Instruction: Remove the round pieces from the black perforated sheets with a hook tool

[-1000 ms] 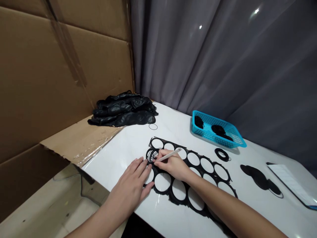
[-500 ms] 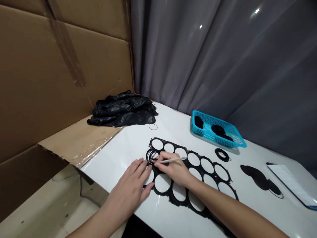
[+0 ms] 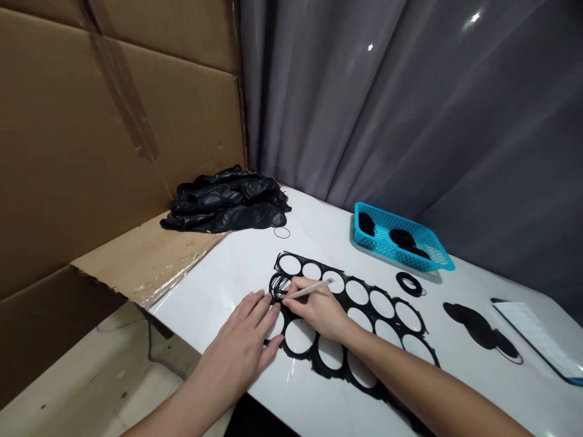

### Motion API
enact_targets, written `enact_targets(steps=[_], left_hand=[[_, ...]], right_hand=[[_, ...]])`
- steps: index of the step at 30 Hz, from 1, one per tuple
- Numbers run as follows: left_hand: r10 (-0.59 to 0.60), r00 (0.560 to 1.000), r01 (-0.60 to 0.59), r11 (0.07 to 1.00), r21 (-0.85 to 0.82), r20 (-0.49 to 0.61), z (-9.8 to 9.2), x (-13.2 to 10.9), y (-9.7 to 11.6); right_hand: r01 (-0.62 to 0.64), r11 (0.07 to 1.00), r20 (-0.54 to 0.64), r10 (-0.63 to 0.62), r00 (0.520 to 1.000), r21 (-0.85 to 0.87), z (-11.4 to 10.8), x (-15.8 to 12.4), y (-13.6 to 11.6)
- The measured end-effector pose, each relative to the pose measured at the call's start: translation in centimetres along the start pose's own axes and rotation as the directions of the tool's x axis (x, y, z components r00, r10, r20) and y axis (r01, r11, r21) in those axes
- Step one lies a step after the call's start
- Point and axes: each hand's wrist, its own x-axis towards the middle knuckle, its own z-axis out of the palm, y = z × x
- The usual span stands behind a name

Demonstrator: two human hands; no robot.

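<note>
A black rubber-like sheet with rows of large round holes lies on the white table. My left hand rests flat at its left end, fingers stretched out and fingertips touching its edge. My right hand pinches a slim white pen-like stick above the sheet. Its lower end, partly hidden by my fingers, is at the leftmost hole of the second row. Several thin black rings are bunched in that hole, crossing each other near my fingertips.
A heap of black sheets stands at the back left by a cardboard wall. One thin ring lies before it. To the right are a blue basket holding black rings, a ring bundle, black round pieces and a white pad.
The stick in my right hand has tilted more steeply, its upper end swinging left and up. The thin rings at its lower end have shifted and bunched differently. My left hand stays put.
</note>
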Motion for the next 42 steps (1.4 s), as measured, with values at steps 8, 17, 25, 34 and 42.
enact_targets(steps=[8,17,25,34,42], left_hand=[[-0.007,1.000,0.007,1.000,-0.010,-0.009,0.2,-0.2,-0.1],[-0.005,1.000,0.005,1.000,-0.019,-0.025,0.2,-0.3,0.0],[-0.119,0.985,0.156,0.928,-0.339,0.128,-1.0,1.7,-1.8],[-0.191,0.962,0.266,0.498,-0.826,0.195,-2.0,10.4,-2.5],[-0.309,0.927,0.314,0.328,-0.891,0.213,-1.7,10.8,-1.3]], right_hand=[[0.225,0.964,0.032,-0.222,0.974,-0.143,0.7,-1.4,0.4],[0.167,0.904,-0.270,-0.287,0.919,-0.395,-4.8,4.8,2.2],[-0.053,0.997,-0.402,0.023,0.915,-0.062,-9.9,5.6,0.8],[-0.276,0.698,0.086,0.295,0.952,0.661,-6.7,0.4,-2.5],[-0.235,0.702,0.013,0.306,0.952,0.673,-7.3,-0.8,-2.1]])
